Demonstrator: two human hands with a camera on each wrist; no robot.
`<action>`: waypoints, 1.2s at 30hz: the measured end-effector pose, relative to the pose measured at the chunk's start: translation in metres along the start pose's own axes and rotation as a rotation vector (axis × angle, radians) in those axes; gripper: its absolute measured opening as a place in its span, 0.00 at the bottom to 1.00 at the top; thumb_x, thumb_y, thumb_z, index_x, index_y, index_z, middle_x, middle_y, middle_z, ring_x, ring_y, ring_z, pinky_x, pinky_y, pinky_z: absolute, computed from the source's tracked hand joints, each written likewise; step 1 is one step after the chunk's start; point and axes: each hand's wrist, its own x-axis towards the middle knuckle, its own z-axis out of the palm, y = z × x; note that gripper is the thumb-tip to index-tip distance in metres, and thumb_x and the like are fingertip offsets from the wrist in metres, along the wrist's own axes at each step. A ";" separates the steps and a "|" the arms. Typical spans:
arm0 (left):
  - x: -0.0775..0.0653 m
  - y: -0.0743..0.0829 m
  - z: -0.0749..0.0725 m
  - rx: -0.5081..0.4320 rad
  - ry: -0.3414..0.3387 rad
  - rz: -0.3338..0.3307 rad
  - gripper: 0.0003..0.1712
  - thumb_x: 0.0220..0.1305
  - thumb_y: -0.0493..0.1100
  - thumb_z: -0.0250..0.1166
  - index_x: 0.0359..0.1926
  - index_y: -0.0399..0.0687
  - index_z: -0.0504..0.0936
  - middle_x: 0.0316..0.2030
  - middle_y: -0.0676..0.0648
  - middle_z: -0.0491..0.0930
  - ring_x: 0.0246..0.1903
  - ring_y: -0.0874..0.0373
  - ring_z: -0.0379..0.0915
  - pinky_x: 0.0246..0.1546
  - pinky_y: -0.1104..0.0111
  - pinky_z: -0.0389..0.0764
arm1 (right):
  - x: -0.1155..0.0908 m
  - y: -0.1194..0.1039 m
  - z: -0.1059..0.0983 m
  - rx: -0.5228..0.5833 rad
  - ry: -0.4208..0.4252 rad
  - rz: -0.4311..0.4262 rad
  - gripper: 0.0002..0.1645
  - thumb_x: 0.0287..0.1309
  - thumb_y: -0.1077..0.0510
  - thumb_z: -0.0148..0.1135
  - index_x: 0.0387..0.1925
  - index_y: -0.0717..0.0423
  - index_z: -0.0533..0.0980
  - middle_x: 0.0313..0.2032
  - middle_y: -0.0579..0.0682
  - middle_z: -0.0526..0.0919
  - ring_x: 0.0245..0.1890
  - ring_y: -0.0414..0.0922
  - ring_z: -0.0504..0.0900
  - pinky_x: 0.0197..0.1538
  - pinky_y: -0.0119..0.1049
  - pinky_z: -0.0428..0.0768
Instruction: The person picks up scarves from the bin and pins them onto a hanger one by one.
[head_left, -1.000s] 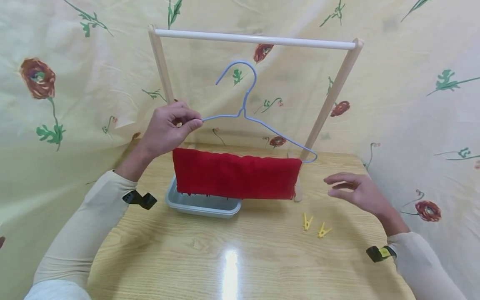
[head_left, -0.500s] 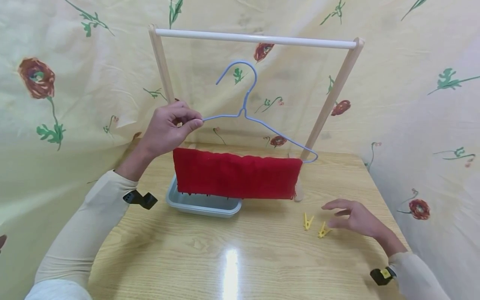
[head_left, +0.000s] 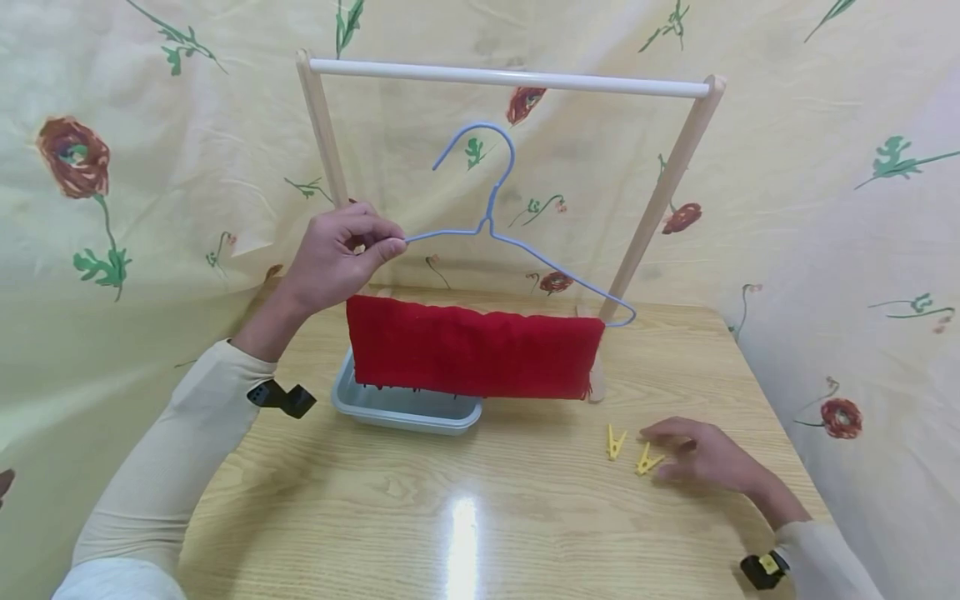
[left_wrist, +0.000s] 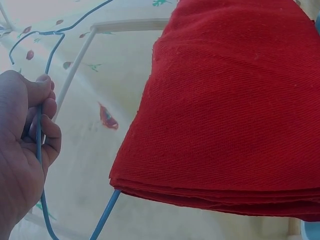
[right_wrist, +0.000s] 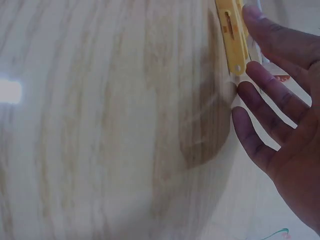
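My left hand (head_left: 341, 254) pinches the left arm of a blue wire hanger (head_left: 491, 204), holding it up with its hook on top. Over the hanger's lower bar hangs a folded red cloth (head_left: 476, 350); in the left wrist view the cloth's (left_wrist: 225, 115) stacked layers show at its near end. Low over the table, my right hand (head_left: 708, 454) has its fingers spread and slightly bent beside a yellow clothespin (head_left: 648, 460). In the right wrist view the fingertips are close to that clothespin (right_wrist: 232, 37); whether they touch it I cannot tell. Another yellow clothespin (head_left: 616, 442) lies just left.
A wooden rack with a white rod (head_left: 510, 77) stands behind the hanger. A light blue plastic tray (head_left: 405, 421) sits partly beneath the cloth on the wooden table (head_left: 540, 517). Flower-patterned fabric (head_left: 187, 125) closes off the back and sides.
My right hand has come down from above the table to beside the right-hand clothespin. The left hand, hanger and cloth have stayed in place.
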 end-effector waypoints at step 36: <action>0.002 0.002 -0.001 0.006 0.002 -0.014 0.04 0.58 0.28 0.73 0.36 0.32 0.89 0.26 0.47 0.77 0.25 0.59 0.68 0.27 0.73 0.69 | 0.008 -0.013 -0.005 -0.012 0.056 -0.050 0.21 0.48 0.55 0.82 0.46 0.54 0.86 0.42 0.45 0.89 0.40 0.34 0.84 0.39 0.34 0.84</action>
